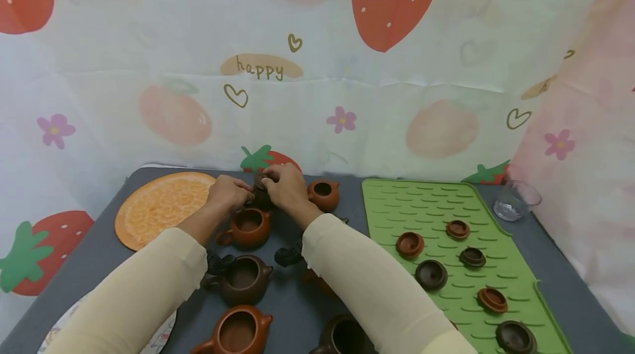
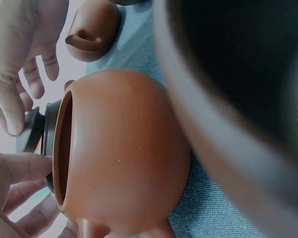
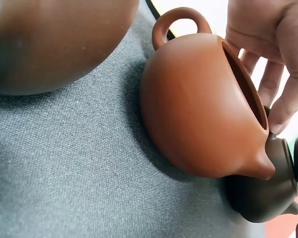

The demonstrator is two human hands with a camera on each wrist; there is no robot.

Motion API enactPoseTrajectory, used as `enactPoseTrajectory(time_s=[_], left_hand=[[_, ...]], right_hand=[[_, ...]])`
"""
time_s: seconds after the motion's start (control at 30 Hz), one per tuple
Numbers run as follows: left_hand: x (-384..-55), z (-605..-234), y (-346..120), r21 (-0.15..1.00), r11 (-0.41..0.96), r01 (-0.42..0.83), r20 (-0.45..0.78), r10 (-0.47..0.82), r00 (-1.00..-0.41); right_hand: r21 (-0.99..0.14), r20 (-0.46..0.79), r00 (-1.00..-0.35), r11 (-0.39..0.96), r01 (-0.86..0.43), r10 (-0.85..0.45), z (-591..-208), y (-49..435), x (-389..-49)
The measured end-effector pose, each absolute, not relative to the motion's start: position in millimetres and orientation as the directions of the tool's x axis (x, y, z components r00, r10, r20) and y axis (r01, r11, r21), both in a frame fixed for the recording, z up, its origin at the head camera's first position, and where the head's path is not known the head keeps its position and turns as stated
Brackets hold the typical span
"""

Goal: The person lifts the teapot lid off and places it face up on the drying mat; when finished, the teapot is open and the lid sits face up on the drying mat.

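Note:
At the back of the table stands a small dark brown teapot (image 3: 260, 191). My left hand (image 1: 227, 195) grips it at the handle side; in the right wrist view the thumb lies near its rim. My right hand (image 1: 286, 184) pinches a dark lid (image 2: 31, 131), tilted close to the teapot's mouth. The right wrist view shows a gap between lid and pot. Just in front sits a lidless orange-brown teapot (image 1: 249, 227), hiding part of the dark one in the left wrist view. Another orange-brown teapot (image 1: 324, 195) stands right of my right hand.
Nearer stand a dark teapot (image 1: 244, 279), an orange teapot (image 1: 240, 332) and another dark one (image 1: 349, 334). Several loose lids lie on a green mat (image 1: 392, 205) at right, beside a clear glass (image 1: 516, 201). An orange round mat (image 1: 163, 208) lies at left, a patterned plate (image 1: 166, 332) nearer.

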State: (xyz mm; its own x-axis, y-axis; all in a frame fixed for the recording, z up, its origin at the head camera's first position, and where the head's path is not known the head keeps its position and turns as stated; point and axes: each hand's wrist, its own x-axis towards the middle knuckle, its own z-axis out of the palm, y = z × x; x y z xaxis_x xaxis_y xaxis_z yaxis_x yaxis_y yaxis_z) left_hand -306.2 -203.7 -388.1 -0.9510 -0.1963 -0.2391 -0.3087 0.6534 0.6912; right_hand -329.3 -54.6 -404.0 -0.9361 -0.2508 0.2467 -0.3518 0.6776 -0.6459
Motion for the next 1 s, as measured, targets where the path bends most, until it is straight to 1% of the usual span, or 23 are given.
enactPoseTrajectory(time_s=[0.23, 0.47, 0.6, 0.7, 0.77, 0.87, 1.0], left_hand=[[-306.5, -387.5, -204.6, 0.698, 0.637, -0.327, -0.249, -0.212, -0.945], [-307.7, -388.5, -203.7, 0.714, 0.618, -0.330, -0.259, -0.205, -0.944], [-307.7, -389.2, -202.5, 0.714, 0.620, -0.326, -0.256, -0.202, -0.945], [-308.5, -389.3, -202.1, 0.714, 0.620, -0.326, -0.256, -0.202, -0.945], [-308.3, -389.1, -202.2, 0.712, 0.624, -0.323, -0.254, -0.200, -0.946], [-307.4, -388.9, -202.8, 0.712, 0.624, -0.323, -0.254, -0.201, -0.946], [-306.5, -389.5, -202.8, 0.717, 0.619, -0.321, -0.251, -0.200, -0.947]], right_hand=[[-0.714, 0.275, -0.931, 0.597, -0.365, -0.240, -399.3, -52.7, -329.5], [-0.789, 0.233, -0.950, 0.531, -0.310, -0.208, -393.6, -45.0, -328.7], [-0.834, 0.227, -0.951, 0.463, -0.301, -0.209, -388.2, -38.0, -327.2], [-0.876, 0.202, -0.958, 0.399, -0.270, -0.204, -383.9, -33.0, -325.7], [-0.911, 0.175, -0.964, 0.338, -0.235, -0.201, -381.6, -30.2, -325.2], [-0.966, 0.133, -0.969, 0.192, -0.174, -0.209, -378.4, -27.2, -324.8], [-0.996, 0.083, -0.972, 0.012, -0.087, -0.219, -375.6, -23.8, -325.8]])
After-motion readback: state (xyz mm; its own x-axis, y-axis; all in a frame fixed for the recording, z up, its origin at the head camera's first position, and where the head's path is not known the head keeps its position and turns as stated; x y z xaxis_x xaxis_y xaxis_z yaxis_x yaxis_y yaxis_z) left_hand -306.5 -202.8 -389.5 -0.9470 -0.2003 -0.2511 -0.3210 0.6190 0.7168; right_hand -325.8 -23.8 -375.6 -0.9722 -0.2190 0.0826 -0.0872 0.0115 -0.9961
